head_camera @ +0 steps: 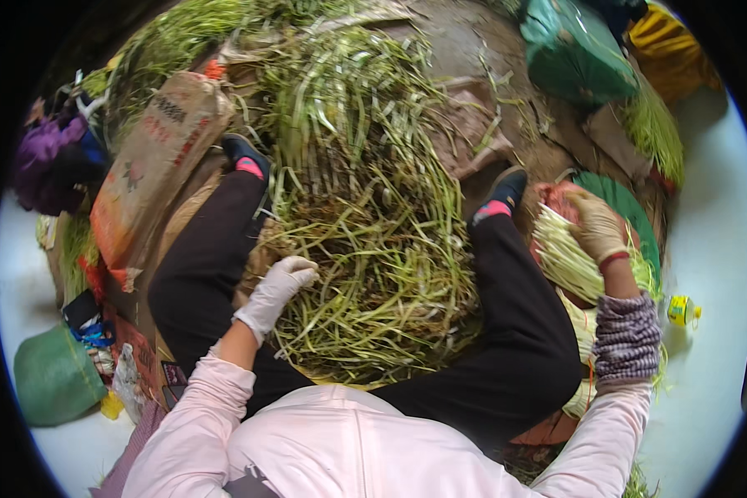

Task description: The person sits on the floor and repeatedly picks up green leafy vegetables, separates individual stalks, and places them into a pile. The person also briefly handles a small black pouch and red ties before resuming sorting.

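Note:
My left hand [279, 295], in a white glove, hovers by the left edge of a heap of green leafy stalks [380, 249] between my legs. Its fingers are curled together, and I see nothing held in them. Brown roots and dry husk show in the middle of the heap. On the right, my right hand [596, 225], in a soiled pale glove, is over the upper end of a pile of trimmed pale stalks [563, 255]. Its fingertips are partly hidden, so whether it grips any stalks is unclear. Tied pale bundles [582, 348] lie below, partly behind my right sleeve.
A printed woven sack [159, 168] lies beside my left leg. Green sacks stand at upper right [576, 56] and lower left [59, 376]. A yellow-labelled bottle [683, 310] is at far right. Another person in purple [50, 162] is at the left edge.

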`<state>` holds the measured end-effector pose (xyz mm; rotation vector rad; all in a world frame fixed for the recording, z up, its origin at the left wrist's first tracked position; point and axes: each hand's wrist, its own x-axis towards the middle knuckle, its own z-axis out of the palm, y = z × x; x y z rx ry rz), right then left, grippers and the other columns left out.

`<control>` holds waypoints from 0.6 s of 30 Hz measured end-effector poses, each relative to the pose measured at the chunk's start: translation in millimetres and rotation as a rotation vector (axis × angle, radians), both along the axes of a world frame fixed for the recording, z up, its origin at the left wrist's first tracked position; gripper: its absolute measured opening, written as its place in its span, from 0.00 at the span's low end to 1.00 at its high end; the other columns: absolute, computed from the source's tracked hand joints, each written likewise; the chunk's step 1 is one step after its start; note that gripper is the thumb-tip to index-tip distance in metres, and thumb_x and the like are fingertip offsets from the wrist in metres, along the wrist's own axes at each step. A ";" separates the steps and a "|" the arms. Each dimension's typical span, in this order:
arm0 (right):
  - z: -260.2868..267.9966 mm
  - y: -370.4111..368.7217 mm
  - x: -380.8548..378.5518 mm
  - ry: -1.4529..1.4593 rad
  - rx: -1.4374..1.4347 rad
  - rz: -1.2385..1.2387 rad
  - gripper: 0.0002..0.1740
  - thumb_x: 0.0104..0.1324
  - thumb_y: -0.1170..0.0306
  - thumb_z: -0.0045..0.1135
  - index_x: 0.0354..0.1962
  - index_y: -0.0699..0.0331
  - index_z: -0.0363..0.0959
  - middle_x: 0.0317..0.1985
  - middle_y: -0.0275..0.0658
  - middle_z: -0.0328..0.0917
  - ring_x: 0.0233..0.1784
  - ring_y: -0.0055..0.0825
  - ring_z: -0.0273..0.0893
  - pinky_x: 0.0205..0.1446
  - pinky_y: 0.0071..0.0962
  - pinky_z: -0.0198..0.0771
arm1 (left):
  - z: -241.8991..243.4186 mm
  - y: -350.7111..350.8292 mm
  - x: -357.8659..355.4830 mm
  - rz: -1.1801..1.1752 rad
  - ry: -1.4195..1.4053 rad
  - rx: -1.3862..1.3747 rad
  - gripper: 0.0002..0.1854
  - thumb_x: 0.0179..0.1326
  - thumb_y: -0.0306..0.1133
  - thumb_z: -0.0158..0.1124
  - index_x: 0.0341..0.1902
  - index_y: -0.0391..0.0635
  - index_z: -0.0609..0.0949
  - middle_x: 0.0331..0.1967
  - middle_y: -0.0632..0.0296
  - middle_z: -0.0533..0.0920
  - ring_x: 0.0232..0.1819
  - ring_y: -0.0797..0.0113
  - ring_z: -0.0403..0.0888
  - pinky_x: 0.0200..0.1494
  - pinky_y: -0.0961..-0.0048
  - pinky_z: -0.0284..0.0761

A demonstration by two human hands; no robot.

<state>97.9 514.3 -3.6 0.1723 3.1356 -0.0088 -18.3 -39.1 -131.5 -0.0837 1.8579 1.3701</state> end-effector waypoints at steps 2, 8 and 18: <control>-13.1 -54.1 -58.4 -0.036 -0.159 0.191 0.22 0.48 0.63 0.65 0.43 0.61 0.76 0.44 0.49 0.78 0.50 0.46 0.75 0.54 0.39 0.69 | -4.0 -7.5 -3.5 -0.022 0.107 0.046 0.14 0.63 0.33 0.63 0.49 0.39 0.79 0.41 0.62 0.83 0.40 0.73 0.80 0.46 0.76 0.74; -127.3 -203.2 -132.6 -0.661 -0.245 -0.124 0.42 0.52 0.47 0.68 0.59 0.61 0.69 0.59 0.47 0.72 0.62 0.40 0.71 0.65 0.33 0.64 | 0.1 -13.8 -62.2 -0.297 0.625 -0.366 0.22 0.57 0.39 0.66 0.54 0.46 0.78 0.56 0.57 0.77 0.57 0.57 0.75 0.59 0.67 0.69; -162.5 -361.1 -13.1 -1.317 -0.380 0.024 0.32 0.42 0.48 0.71 0.34 0.69 0.82 0.30 0.46 0.83 0.33 0.37 0.82 0.39 0.34 0.76 | -22.1 14.9 -41.2 -1.490 0.223 -0.615 0.41 0.45 0.48 0.74 0.62 0.45 0.72 0.45 0.53 0.84 0.48 0.54 0.82 0.50 0.62 0.77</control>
